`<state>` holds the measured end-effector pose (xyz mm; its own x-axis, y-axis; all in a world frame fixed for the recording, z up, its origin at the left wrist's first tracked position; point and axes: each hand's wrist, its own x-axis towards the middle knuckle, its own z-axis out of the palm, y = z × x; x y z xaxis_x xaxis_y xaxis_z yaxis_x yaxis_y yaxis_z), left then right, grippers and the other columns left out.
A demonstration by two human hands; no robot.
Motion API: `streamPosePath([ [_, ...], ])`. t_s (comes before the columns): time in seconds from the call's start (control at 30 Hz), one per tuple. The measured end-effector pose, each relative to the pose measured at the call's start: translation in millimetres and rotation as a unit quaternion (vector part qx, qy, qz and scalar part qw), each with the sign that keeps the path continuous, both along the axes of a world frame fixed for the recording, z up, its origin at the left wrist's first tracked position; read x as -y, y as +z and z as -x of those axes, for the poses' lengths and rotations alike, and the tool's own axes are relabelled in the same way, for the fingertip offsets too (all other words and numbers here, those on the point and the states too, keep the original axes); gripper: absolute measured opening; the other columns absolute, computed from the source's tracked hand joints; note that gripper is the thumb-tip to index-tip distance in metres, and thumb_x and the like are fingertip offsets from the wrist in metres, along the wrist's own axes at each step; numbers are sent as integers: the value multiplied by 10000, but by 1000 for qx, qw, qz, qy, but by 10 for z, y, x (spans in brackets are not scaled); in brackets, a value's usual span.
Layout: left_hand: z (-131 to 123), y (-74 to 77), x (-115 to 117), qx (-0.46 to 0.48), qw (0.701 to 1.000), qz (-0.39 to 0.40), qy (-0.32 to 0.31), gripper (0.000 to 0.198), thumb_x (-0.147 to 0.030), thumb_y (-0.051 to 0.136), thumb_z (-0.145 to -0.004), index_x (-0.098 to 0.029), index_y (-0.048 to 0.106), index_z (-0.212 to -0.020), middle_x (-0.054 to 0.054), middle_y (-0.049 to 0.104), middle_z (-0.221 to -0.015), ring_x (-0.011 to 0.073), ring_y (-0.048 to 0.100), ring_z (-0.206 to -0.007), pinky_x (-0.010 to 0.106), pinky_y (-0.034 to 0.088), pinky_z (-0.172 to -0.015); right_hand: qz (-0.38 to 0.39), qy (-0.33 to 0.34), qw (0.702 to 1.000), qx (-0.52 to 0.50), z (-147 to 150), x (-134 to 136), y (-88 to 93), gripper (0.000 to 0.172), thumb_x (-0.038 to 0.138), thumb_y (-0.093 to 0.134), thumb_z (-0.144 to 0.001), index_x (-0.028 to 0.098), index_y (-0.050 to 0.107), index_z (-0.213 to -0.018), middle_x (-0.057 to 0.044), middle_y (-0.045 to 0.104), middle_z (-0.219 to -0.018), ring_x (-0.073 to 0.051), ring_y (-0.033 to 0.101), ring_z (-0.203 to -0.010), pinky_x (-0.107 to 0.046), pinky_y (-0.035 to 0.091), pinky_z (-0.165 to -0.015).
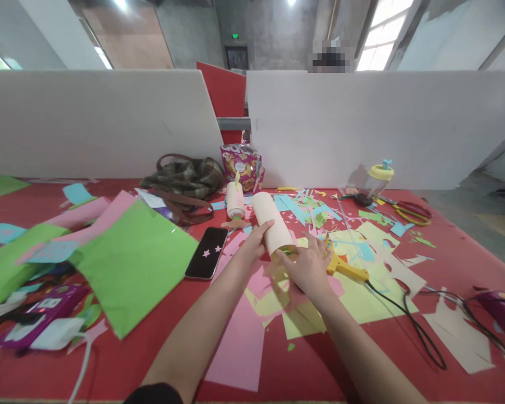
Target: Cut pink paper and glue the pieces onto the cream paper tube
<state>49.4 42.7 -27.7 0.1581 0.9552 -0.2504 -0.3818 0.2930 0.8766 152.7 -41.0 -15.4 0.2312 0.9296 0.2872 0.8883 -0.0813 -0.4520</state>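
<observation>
Work at a red table (122,365), seen from the head camera. The far side of the table meets two white panels, left (92,123) and right (362,123), with a gap between them; the right edge slants down toward the viewer, and the near edge shows as a pale strip along the bottom. Red surface runs in a band left of the left forearm, toward the near edge, and in another along the slanting right edge. Room is tighter elsewhere: the phone (206,252) and green sheet (130,264) lie to the left, the small roll (235,199) stands just beyond the left hand (258,237), and paper scraps (309,210) spread past the tube (272,221) toward the jar (376,182) and scissors (412,213). The yellow glue gun (347,269) lies just beside the right hand (311,262), its black cord (412,322) looping toward the right edge over cut paper. The cream tube is between the two hands, near the middle of the view, tilted, with its far end up and to the left and its open near end toward the viewer, above pink (238,353) and yellow (307,322) sheets. The left hand is closed about the tube's left side, its underside fingers hidden. The right hand is at the near rim, fingers bent and thumb extended toward the opening; whether it pinches the rim cannot be told.
</observation>
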Motion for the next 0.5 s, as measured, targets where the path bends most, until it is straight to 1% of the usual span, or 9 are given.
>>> streamPosePath([
  [0.03, 4, 0, -2, -1, 1000, 2, -16, 200, -273, 544, -698, -118, 541, -824, 83, 632, -732, 218, 608, -745, 333, 504, -679, -10, 1, 1000, 7, -7, 23, 17, 411, 540, 479, -678, 179, 662, -604, -144, 461, -1133, -366, 333, -1078, -614, 163, -838],
  [0.1, 20, -1, -1, -11, 1000, 5, -27, 188, -299, 521, -710, -128, 544, -786, 71, 624, -691, 215, 609, -726, 326, 505, -665, -52, 2, 999, 14, -48, 68, 55, 406, 522, 447, -719, 184, 659, -643, -132, 461, -1120, -346, 348, -1066, -584, 189, -841],
  [0.2, 58, -23, 12, -44, 999, 3, -21, 216, -340, 541, -693, -150, 530, -795, 51, 616, -685, 209, 609, -712, 315, 503, -651, -126, 15, 992, 10, -174, 111, 94, 331, 434, 425, -771, 197, 647, -709, -108, 466, -1088, -293, 389, -1023, -504, 248, -839],
  [0.27, 82, -59, 24, -73, 997, -3, -11, 256, -352, 568, -675, -163, 510, -837, 48, 616, -725, 207, 608, -719, 315, 499, -648, -154, 14, 988, 5, -283, 117, 96, 293, 374, 419, -787, 196, 637, -705, -100, 482, -1057, -269, 412, -985, -456, 280, -822],
  [0.33, 103, -110, 28, -106, 994, -12, 1, 305, -339, 593, -658, -173, 478, -886, 56, 612, -788, 202, 604, -727, 322, 494, -649, -162, 5, 987, 3, -395, 109, 83, 286, 340, 426, -785, 190, 626, -645, -97, 510, -1008, -259, 430, -948, -422, 301, -797],
  [0.4, 121, -168, 22, -142, 989, -22, 16, 358, -327, 614, -643, -180, 443, -920, 73, 598, -850, 199, 600, -730, 335, 486, -651, -150, 3, 989, -2, -499, 96, 65, 298, 335, 434, -779, 185, 604, -586, -91, 546, -910, -242, 464, -882, -388, 323, -761],
  [0.47, 136, -216, 12, -181, 982, -34, 33, 388, -325, 627, -629, -185, 424, -929, 83, 586, -882, 203, 594, -741, 351, 476, -663, -117, 14, 993, -17, -592, 84, 48, 315, 349, 432, -776, 182, 559, -542, -65, 562, -735, -206, 503, -752, -339, 348, -699],
  [0.5, 142, -230, 7, -200, 978, -43, 41, 388, -324, 627, -627, -187, 424, -927, 84, 585, -887, 208, 590, -755, 359, 469, -676, -92, 22, 995, -25, -636, 81, 40, 326, 357, 424, -780, 183, 526, -523, -43, 546, -638, -183, 507, -665, -311, 354, -654],
])
